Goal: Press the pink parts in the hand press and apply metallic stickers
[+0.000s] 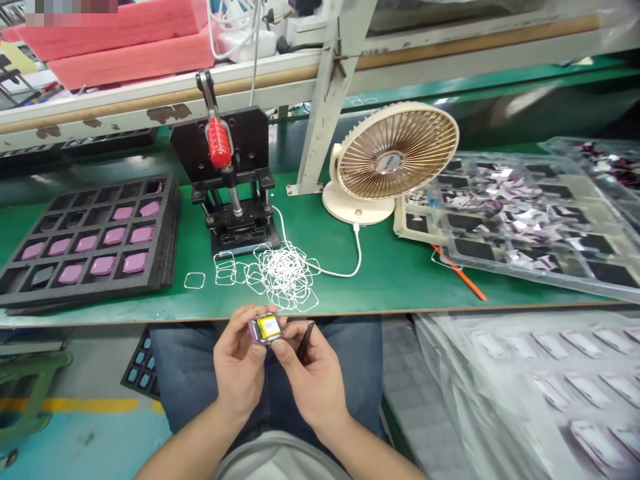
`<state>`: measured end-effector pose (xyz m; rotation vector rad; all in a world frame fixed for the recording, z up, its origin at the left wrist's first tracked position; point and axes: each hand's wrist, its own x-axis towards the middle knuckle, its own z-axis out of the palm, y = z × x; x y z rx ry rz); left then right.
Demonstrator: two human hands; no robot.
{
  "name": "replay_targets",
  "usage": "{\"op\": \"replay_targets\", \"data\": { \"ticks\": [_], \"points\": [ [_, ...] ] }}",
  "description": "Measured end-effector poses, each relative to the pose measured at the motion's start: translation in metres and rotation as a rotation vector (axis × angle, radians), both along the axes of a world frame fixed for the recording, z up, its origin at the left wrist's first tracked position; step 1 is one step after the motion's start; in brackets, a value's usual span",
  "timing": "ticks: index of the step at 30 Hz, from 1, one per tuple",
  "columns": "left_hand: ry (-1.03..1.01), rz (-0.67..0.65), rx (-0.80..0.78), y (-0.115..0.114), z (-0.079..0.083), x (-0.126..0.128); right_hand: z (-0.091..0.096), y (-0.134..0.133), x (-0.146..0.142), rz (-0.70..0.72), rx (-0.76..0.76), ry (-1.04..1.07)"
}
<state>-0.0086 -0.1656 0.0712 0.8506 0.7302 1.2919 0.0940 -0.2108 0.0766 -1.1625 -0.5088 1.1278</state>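
Over the person's lap, just short of the worktop's [380,283] front edge, the left hand [239,363] has its fingers closed around a small yellow-topped pack in a purple frame [265,329]. The right hand [313,377] sits just beside it, fingers pinched on a slim black tool [305,341] whose tip is close to the pack. Ahead on the green worktop lies a tangled heap of thin white loops [285,277] — beyond it, a hand press with a red grip [220,143], and to the left a black foam tray [90,240] of pink pieces.
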Motion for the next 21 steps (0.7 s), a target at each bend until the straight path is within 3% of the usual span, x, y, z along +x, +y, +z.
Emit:
{"op": "replay_targets", "data": {
  "ticks": [5, 8, 11, 13, 16, 19, 21],
  "points": [
    [0.040, 0.029, -0.031, -0.005, -0.003, 0.001, -0.017, -0.004, -0.008, -0.046, 0.076, -0.136],
    [0.085, 0.016, -0.078, -0.015, 0.007, 0.000, -0.014, -0.018, -0.014, -0.098, 0.115, -0.201],
    [0.145, -0.078, -0.234, -0.022, 0.020, -0.005, -0.010, -0.040, 0.001, -0.002, 0.125, -0.319],
    [0.202, -0.194, -0.366, -0.018, 0.024, -0.006, -0.010, -0.063, 0.035, 0.019, -0.020, -0.616],
    [0.260, -0.374, -0.508, -0.013, 0.020, -0.003, -0.005, -0.115, 0.122, -0.192, -0.465, -1.093],
    [0.255, -0.525, -0.583, -0.014, 0.012, -0.002, -0.001, -0.170, 0.230, -0.422, -0.804, -1.203],
    [0.263, -0.587, -0.603, -0.016, 0.005, 0.001, -0.006, -0.196, 0.293, -0.463, -1.002, -1.220]
  ]
}}
